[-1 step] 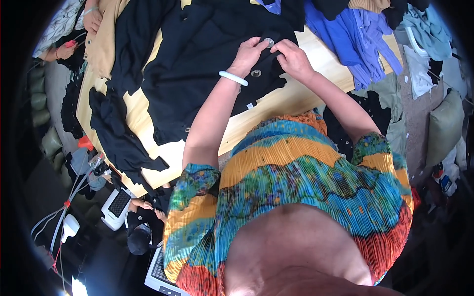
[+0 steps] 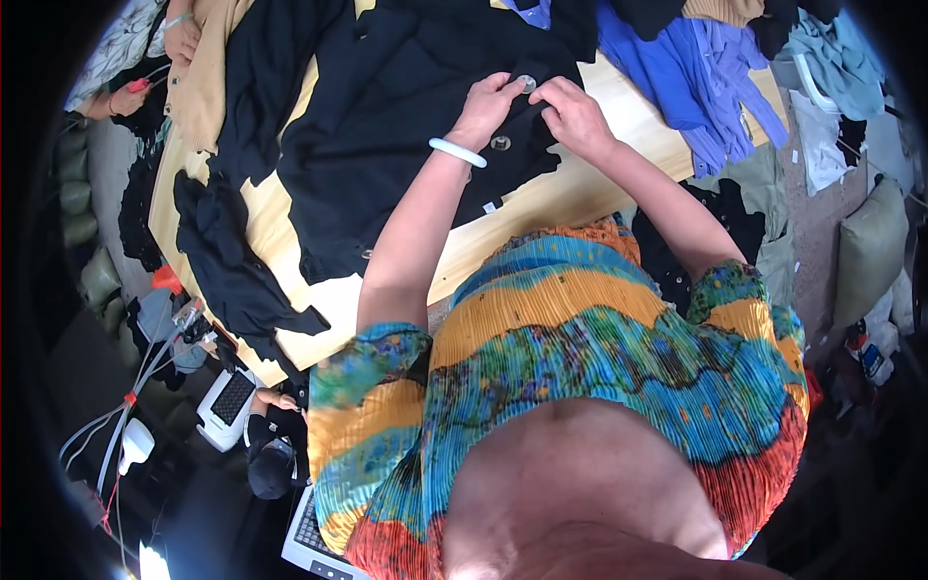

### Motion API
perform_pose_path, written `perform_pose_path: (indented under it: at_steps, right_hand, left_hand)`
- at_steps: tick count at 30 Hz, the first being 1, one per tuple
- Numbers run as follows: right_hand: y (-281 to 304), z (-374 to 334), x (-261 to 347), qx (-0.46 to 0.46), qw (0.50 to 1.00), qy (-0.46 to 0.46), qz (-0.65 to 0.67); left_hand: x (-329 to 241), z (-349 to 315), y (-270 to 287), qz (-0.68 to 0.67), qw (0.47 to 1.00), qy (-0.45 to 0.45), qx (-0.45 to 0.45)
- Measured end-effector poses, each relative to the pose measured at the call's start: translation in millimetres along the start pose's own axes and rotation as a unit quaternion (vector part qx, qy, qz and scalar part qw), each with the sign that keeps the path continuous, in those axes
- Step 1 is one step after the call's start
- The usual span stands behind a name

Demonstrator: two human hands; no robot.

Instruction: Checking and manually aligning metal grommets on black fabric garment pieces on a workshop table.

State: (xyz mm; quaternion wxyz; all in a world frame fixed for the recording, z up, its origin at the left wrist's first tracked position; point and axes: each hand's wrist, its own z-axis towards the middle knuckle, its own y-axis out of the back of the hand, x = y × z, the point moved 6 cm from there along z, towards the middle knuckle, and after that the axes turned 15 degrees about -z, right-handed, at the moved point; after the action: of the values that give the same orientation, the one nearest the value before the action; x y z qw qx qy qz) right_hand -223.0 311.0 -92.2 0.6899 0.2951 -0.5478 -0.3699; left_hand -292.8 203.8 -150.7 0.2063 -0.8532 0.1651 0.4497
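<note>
"Why is the black garment (image 2: 387,145) spread so wide?"

"It covers the wooden table (image 2: 464,253) at upper centre, probably so its edge lies flat within reach."

"And the hands?"

"The left hand's (image 2: 483,108) thumb and forefinger sit at the round button (image 2: 527,84), likely to steady it; the right hand (image 2: 578,118) curls just beside. Whether either pinches button or cloth, I can't tell."

"The blue clothes (image 2: 667,87), upper right?"

"Heaped aside, perhaps for room."

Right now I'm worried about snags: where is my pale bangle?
In the head view's upper centre, the pale bangle is worn just below your left hand, over black fabric.
</note>
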Motion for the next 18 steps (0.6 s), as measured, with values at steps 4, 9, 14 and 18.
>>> perform_pose_path:
  at_steps: [4,9,14,18]
  right_hand:
    - [-0.5,0.9,4.0,0.018,1.0,0.008,-0.019]
    - [9.8,9.5,4.9,0.023,0.999,0.001,-0.045]
    - [3.0,7.9,-0.8,0.089,0.993,0.01,-0.075]
    - [3.8,7.7,-0.2,0.098,0.991,0.02,-0.09]
  left_hand:
    - [-10.8,-3.9,-3.5,0.099,0.995,-0.012,-0.024]
    - [-10.9,-5.4,-7.3,0.036,0.998,0.034,0.024]
    - [-13.7,-4.6,-5.3,0.126,0.99,0.019,0.062]
    - [-25.8,-19.9,-20.1,0.326,0.933,-0.094,0.117]
